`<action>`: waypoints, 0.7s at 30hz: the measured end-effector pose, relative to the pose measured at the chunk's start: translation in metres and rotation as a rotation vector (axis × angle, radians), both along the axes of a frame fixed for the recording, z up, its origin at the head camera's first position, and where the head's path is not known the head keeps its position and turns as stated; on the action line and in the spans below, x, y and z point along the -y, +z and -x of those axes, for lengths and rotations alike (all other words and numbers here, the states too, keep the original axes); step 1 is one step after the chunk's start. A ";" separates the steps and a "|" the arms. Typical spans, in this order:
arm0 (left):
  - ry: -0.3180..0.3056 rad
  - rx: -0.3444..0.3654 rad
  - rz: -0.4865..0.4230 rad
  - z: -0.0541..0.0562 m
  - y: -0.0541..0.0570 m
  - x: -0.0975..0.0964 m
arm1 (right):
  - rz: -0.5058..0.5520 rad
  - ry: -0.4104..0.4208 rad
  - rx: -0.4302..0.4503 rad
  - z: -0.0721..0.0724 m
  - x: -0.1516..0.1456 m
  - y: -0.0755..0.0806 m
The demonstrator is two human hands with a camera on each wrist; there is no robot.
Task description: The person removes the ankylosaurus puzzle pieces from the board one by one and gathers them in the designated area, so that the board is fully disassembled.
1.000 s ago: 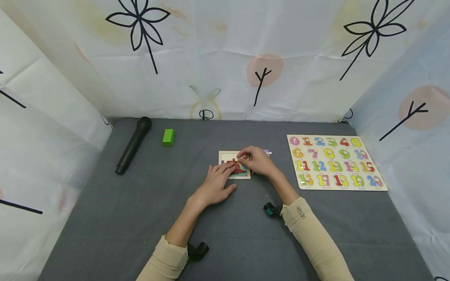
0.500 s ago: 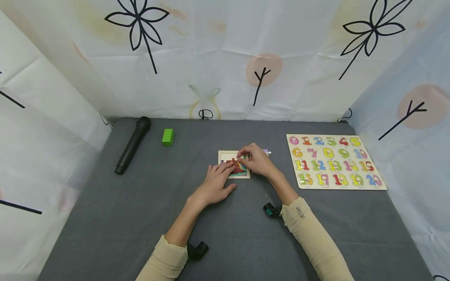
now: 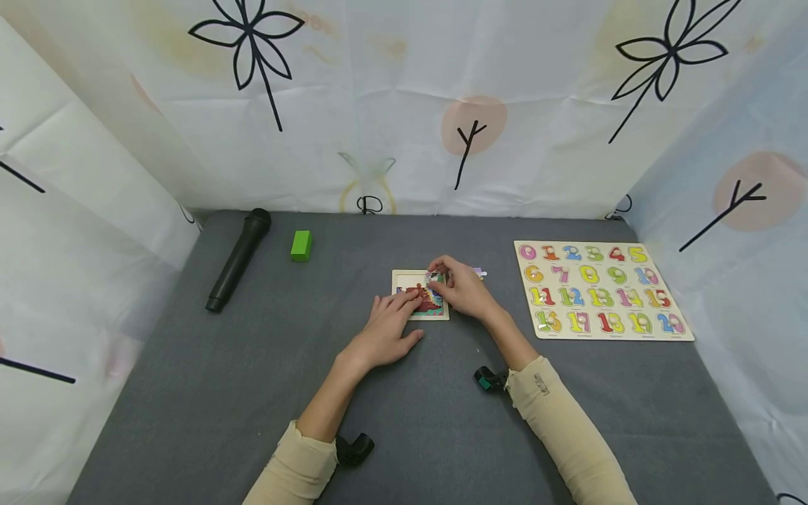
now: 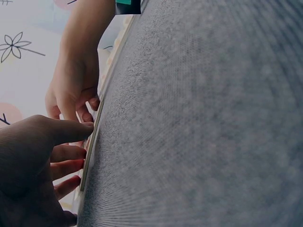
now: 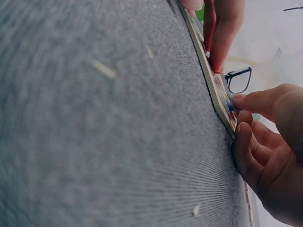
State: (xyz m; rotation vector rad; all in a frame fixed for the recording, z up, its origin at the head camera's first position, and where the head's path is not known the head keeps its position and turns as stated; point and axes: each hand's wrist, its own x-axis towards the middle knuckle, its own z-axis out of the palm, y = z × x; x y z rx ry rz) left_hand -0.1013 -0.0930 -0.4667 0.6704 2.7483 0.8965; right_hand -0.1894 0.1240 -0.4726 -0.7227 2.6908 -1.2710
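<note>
A small wooden jigsaw puzzle (image 3: 399, 278) with a pale frame and a red figure in its picture lies at mid table. My left hand (image 3: 385, 335) rests on its lower left part, fingers stretched out flat; in the left wrist view its thumb (image 4: 75, 130) lies along the frame's edge. At the upper right corner, my right hand (image 3: 466, 289) pinches a puzzle piece (image 3: 434, 278) between thumb and fingers, mostly covered by them. The right wrist view has that thumb (image 5: 255, 101) on a blue printed part at the frame. A purple puzzle piece (image 3: 478, 271) shows behind the right hand.
To the right lies a number board (image 3: 606, 335) with colourful numerals. A green block (image 3: 301, 246) and a black microphone (image 3: 240, 259) lie at the back left. White patterned curtains (image 3: 404, 105) enclose the grey table (image 3: 252, 393) at the back and sides.
My right fingertips have shifted slightly away from me and parted a little, so more of the puzzle's upper right corner shows. The left hand stays in place.
</note>
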 end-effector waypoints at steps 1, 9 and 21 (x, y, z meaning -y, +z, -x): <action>0.000 -0.001 -0.001 0.000 0.000 0.000 | 0.013 0.001 0.006 0.000 0.000 0.000; 0.001 0.002 0.006 0.001 -0.001 0.000 | 0.131 -0.016 0.099 -0.001 -0.007 0.007; 0.010 -0.002 0.014 0.001 -0.002 -0.002 | 0.159 -0.067 0.168 0.003 -0.040 0.012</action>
